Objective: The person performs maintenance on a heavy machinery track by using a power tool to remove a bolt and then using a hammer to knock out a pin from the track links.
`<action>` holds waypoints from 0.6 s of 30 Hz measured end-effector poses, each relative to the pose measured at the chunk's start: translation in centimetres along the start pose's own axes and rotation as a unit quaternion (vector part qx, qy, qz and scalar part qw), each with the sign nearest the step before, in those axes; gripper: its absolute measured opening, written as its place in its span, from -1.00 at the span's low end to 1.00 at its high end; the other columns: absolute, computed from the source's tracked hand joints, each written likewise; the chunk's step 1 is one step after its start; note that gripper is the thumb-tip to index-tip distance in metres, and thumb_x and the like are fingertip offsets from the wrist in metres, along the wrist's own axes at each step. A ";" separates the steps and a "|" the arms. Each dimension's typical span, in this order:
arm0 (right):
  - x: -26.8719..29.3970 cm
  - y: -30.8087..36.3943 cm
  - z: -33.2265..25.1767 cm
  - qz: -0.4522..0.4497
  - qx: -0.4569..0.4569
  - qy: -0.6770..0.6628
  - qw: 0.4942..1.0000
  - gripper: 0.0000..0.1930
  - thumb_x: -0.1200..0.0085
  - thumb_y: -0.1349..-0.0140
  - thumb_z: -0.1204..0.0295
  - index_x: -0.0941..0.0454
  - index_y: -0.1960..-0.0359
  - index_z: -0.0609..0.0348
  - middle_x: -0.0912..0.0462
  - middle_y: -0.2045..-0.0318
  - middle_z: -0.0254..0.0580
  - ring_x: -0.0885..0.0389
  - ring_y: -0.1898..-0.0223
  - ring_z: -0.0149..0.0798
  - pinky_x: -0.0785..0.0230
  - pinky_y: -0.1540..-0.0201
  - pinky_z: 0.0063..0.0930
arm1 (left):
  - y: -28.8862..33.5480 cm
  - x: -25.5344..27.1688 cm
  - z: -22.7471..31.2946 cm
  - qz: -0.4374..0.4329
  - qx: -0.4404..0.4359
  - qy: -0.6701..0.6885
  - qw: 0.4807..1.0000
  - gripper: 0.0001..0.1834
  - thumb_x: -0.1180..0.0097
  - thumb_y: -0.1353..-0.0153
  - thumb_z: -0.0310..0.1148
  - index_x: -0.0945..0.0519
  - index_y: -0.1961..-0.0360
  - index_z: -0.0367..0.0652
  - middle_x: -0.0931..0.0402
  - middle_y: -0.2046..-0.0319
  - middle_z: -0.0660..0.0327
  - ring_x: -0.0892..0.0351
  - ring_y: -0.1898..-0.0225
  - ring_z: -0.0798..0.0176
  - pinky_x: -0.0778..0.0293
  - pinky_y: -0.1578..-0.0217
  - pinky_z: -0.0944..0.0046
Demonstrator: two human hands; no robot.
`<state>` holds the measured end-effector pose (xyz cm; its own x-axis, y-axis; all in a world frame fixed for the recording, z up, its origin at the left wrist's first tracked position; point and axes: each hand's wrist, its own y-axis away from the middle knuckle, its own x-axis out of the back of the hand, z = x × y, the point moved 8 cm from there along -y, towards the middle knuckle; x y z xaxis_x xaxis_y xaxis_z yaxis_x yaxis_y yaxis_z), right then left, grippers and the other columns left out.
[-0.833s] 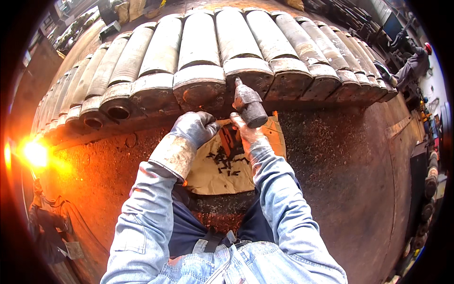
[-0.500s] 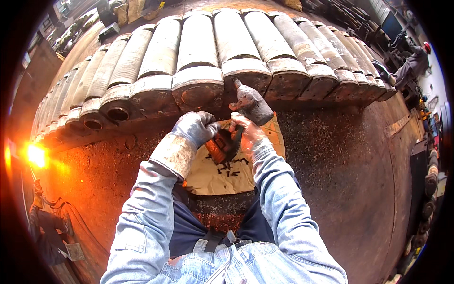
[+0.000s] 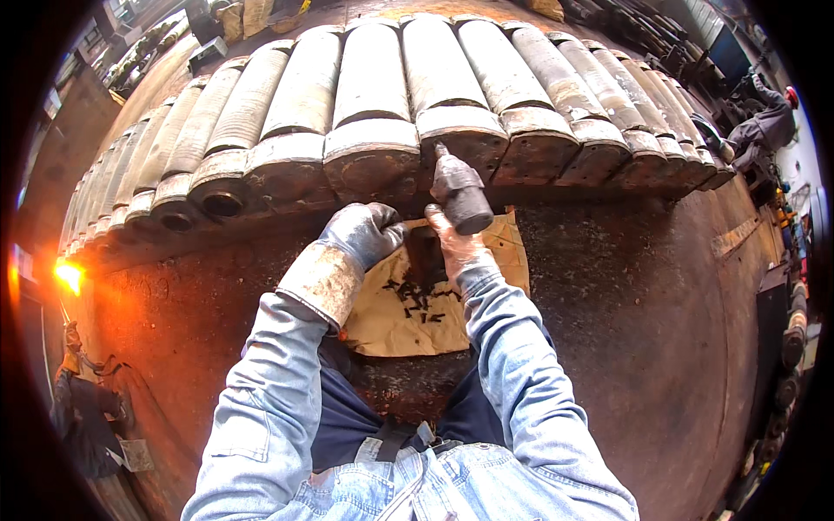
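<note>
My right hand point(image 3: 458, 246) is wrapped round the handle of a dark, dirty impact wrench point(image 3: 462, 198). The tool's narrow nose points up and away, meeting or just in front of the end face of a thick metal cylinder point(image 3: 460, 127). Below the hand, the wrench's base is dark and partly hidden. My left hand point(image 3: 363, 236), in a grey work glove with a pale cuff, is closed beside the tool; whatever its fingers hold, if anything, is hidden. Under both hands lies a tan sheet point(image 3: 400, 337), with several small black bolts point(image 3: 419, 300) scattered on it.
A long row of pale metal cylinders point(image 3: 373, 74) curves across the far side. At far left, a bright flame point(image 3: 68, 276) glows near a co-worker point(image 3: 82, 408). Another person point(image 3: 764, 122) bends at the far right. Metal chips point(image 3: 599, 252) litter the brown floor.
The impact wrench has turned more upright, its rear swinging left and slightly down. Its orange base has turned out of sight. The left hand has barely moved.
</note>
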<state>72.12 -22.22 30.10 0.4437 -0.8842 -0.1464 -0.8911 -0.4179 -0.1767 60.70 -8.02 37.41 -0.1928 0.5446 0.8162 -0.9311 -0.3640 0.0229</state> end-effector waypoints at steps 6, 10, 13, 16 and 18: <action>-1.4 -3.7 3.3 -0.059 0.048 0.091 0.993 -0.46 -0.27 -0.35 0.33 -0.40 -0.32 0.17 -0.58 -0.13 -0.29 -0.53 -0.10 -0.27 -0.29 -0.27 -0.35 | 0.4 -0.4 -1.7 -0.008 0.031 0.011 0.999 -0.66 -0.33 -0.27 -0.15 -0.72 0.13 -0.22 -0.72 0.28 -0.01 -0.73 0.27 0.06 -0.59 0.17 0.15; -1.6 -3.8 3.9 -0.066 0.049 0.074 0.994 -0.46 -0.27 -0.34 0.35 -0.41 -0.31 0.17 -0.58 -0.13 -0.28 -0.53 -0.08 -0.27 -0.31 -0.25 -0.35 | 0.3 -0.9 -2.3 -0.002 0.020 0.028 0.999 -0.67 -0.33 -0.26 -0.16 -0.72 0.13 -0.22 -0.72 0.28 0.00 -0.73 0.27 0.07 -0.59 0.17 0.15; -1.3 -2.5 4.4 -0.068 0.039 0.077 0.994 -0.46 -0.28 -0.34 0.36 -0.42 -0.31 0.18 -0.59 -0.12 -0.28 -0.54 -0.07 -0.27 -0.32 -0.23 -0.36 | 0.6 -1.1 -2.1 -0.027 0.042 0.010 0.999 -0.67 -0.33 -0.26 -0.17 -0.73 0.10 -0.20 -0.73 0.24 0.00 -0.74 0.24 0.11 -0.60 0.14 0.17; -1.1 -2.2 4.4 -0.064 0.042 0.082 0.994 -0.46 -0.28 -0.33 0.37 -0.42 -0.31 0.18 -0.59 -0.11 -0.28 -0.54 -0.06 -0.27 -0.34 -0.21 -0.36 | 0.8 -0.8 -2.2 -0.017 0.040 0.004 0.999 -0.67 -0.33 -0.27 -0.17 -0.73 0.08 -0.19 -0.74 0.23 0.01 -0.74 0.23 0.11 -0.60 0.13 0.17; -1.2 -2.7 3.9 -0.062 0.053 0.080 0.993 -0.46 -0.28 -0.33 0.37 -0.42 -0.31 0.18 -0.59 -0.11 -0.28 -0.54 -0.05 -0.27 -0.35 -0.20 -0.36 | 0.9 -0.6 -2.3 -0.007 0.027 0.012 1.000 -0.67 -0.33 -0.27 -0.17 -0.74 0.08 -0.18 -0.74 0.23 0.01 -0.75 0.22 0.10 -0.60 0.11 0.17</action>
<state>74.41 -19.23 26.98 0.5207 -0.8529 0.0388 -0.8116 -0.5086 -0.2873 59.29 -6.92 35.57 -0.1882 0.5682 0.8011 -0.9155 -0.3968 0.0664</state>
